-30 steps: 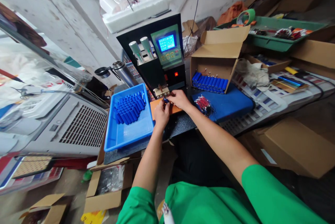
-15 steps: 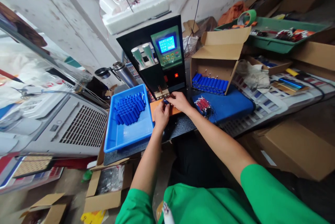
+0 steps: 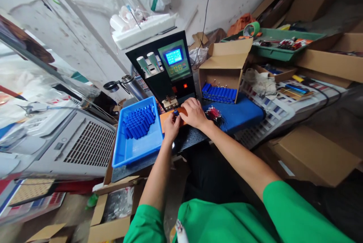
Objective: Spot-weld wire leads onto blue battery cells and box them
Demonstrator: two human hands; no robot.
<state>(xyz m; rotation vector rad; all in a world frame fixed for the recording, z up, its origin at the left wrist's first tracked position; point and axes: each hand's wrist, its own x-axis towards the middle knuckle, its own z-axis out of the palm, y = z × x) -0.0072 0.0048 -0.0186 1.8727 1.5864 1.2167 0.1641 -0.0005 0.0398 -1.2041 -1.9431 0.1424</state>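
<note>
My left hand (image 3: 171, 126) pinches a small blue battery cell (image 3: 176, 112) over the orange block (image 3: 167, 116) in front of the black spot welder (image 3: 154, 84). Close beside the cell, my right hand (image 3: 194, 113) has its fingers curled together, and whatever they hold is hidden. Just behind both hands are the welder's electrodes (image 3: 169, 101). To the left, a blue plastic tray (image 3: 138, 150) contains rows of blue battery cells (image 3: 138, 122). A bundle of red and black wires (image 3: 213, 114) lies right of my right hand.
An open cardboard box (image 3: 224, 61) with more blue cells stands on a blue surface (image 3: 246, 112) at the right. Behind the tray are a steel flask (image 3: 133, 86) and a dark cup (image 3: 111, 86). A green tray (image 3: 283, 52) of parts sits farther back.
Both hands have drawn back from the electrodes toward me, the cell coming with the left hand. My right hand's fingers have shifted up and curled. The camera view has turned slightly.
</note>
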